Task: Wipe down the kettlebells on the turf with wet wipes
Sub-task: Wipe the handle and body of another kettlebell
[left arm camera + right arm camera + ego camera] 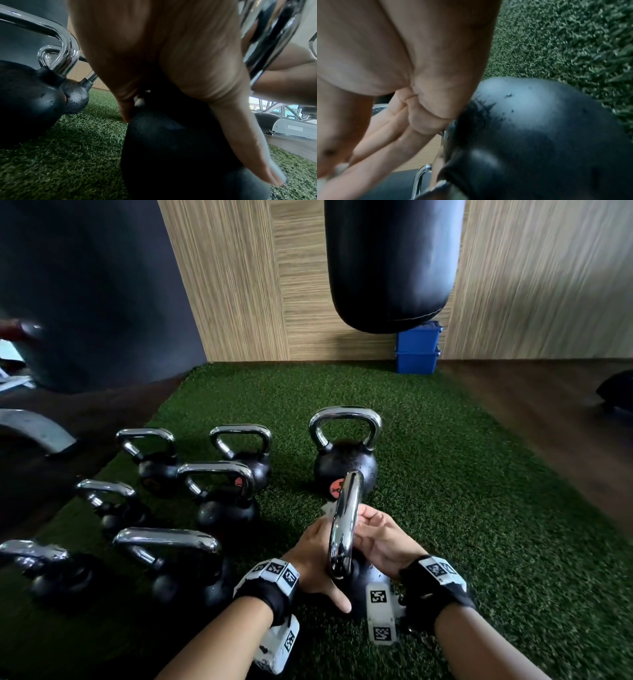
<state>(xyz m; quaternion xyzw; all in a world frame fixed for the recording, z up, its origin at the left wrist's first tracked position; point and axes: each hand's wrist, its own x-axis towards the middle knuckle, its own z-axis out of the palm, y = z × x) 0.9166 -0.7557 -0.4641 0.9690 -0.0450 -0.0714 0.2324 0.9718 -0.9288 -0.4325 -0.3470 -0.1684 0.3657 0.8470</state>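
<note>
1. I see the nearest black cast-iron kettlebell with a chrome handle (343,529) standing on the green artificial turf (462,508), close in front of me, its handle edge-on to the head camera.
2. My left hand (313,559) lies against the left side of that handle, thumb stretched down over the black ball; whether the other fingers curl round the handle I cannot tell.
3. My right hand (380,537) sits on the handle's right side, palm up, fingers loosely curved and close together. A bit of white wet wipe (329,508) shows beyond the handle; which hand holds it I cannot tell.
4. The right wrist view shows dark wet streaks on the ball (539,135).
5. A larger black kettlebell with a red label (345,460) stands just behind on the turf.
6. Six smaller chrome-handled kettlebells (222,494) are grouped to the left.
7. A black hanging punching bag (390,261) and stacked blue plastic bins (418,350) are by the wood-panel wall.
</note>
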